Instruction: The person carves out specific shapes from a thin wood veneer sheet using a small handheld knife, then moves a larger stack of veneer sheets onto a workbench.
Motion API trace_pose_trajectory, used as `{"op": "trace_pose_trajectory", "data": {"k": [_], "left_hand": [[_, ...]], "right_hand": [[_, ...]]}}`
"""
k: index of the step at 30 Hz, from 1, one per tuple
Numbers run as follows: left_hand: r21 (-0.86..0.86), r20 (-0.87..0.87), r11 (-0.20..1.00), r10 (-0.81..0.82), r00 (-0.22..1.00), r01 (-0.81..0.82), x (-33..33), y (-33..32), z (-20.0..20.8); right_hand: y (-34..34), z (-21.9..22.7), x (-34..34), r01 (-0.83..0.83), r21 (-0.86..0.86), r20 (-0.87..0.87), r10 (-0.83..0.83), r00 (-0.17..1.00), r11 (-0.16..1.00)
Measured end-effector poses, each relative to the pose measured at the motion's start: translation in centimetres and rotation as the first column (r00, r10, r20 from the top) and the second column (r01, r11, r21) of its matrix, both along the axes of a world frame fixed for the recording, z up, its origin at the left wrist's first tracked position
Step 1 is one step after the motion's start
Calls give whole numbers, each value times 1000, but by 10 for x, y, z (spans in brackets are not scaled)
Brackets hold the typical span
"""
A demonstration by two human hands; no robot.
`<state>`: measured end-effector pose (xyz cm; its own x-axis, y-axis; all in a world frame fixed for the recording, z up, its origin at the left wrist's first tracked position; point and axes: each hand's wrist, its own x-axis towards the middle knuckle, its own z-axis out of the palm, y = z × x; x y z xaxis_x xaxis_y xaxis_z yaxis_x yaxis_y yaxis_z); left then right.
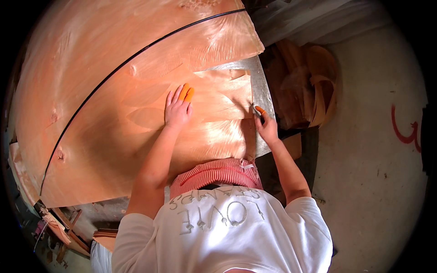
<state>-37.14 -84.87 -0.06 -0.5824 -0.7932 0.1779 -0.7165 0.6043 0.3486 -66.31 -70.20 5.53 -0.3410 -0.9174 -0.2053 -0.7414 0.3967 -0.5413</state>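
My left hand point(179, 110) lies flat on a thin wood veneer sheet point(211, 91), fingers stretched out, with orange covers on two of them. My right hand point(267, 127) is closed round a small dark knife point(253, 108), one finger in an orange cover. The knife's tip is at the right edge of the veneer, over a grey metal plate point(262, 86). Under my left hand, leaf-shaped pieces or patches show in the veneer; I cannot tell whether they are loose. A larger veneer sheet point(91, 132) spreads beneath and to the left.
A black cord or rod point(132, 57) arcs across the large sheet. Curled veneer scraps point(314, 86) are heaped beyond the plate on the right. A pale floor or wall surface with a red mark point(403, 129) lies farther right. Wood pieces point(68, 227) sit at the lower left.
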Motion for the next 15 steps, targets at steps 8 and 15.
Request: {"op": "trace_pose_trajectory", "data": {"k": [8,15], "left_hand": [[13,1,1000,-5,1000,5,-2,-1,5],[2,22,1000,-4,1000,4,0,-1,5]], "right_hand": [[-98,-56,-22,252,-313,270,-168,948,916],[-120,-43,-24,120,-129,90,-109,990,984]]}}
